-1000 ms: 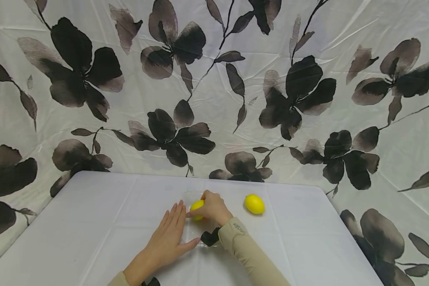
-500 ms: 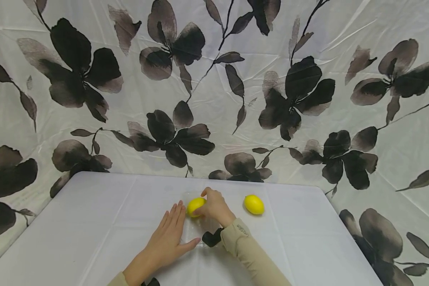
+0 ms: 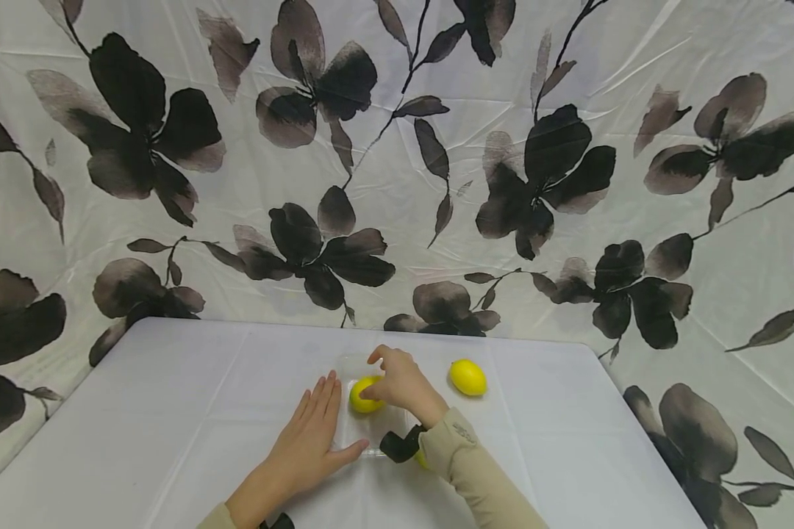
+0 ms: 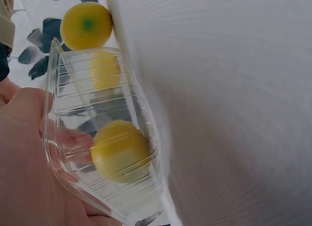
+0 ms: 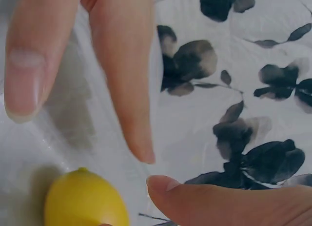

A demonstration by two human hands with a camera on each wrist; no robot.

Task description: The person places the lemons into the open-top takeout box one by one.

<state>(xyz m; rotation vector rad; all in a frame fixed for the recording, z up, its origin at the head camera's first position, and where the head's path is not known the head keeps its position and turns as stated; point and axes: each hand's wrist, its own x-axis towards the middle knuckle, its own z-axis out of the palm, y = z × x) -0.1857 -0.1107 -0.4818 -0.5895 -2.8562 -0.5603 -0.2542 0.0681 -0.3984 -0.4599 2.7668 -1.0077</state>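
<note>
A clear plastic container (image 3: 377, 433) sits on the white-covered table, with a yellow lemon (image 3: 366, 395) inside it. My left hand (image 3: 304, 433) lies along the container's left side, fingers straight and thumb stretched across its near side. Over the container, my right hand (image 3: 400, 378) has thumb and forefinger spread apart, the thumb overlapping the lemon in the head view. Spread fingers (image 5: 124, 74) also show in the right wrist view, above a lemon (image 5: 85, 199). Through the ribbed wall (image 4: 97, 96) in the left wrist view, the lemon (image 4: 121, 150) rests low in the container.
Another lemon (image 3: 468, 377) lies on the table to the right of the container. Part of a third lemon (image 3: 422, 460) peeks out under my right wrist, mostly covered by the sleeve (image 3: 470, 455) and black band. A flower-printed cloth (image 3: 437, 184) hangs behind the table.
My right hand has spread its fingers from the lemon it gripped and shifted slightly right. The lemon has settled a little nearer in the container. My left hand has stayed put.
</note>
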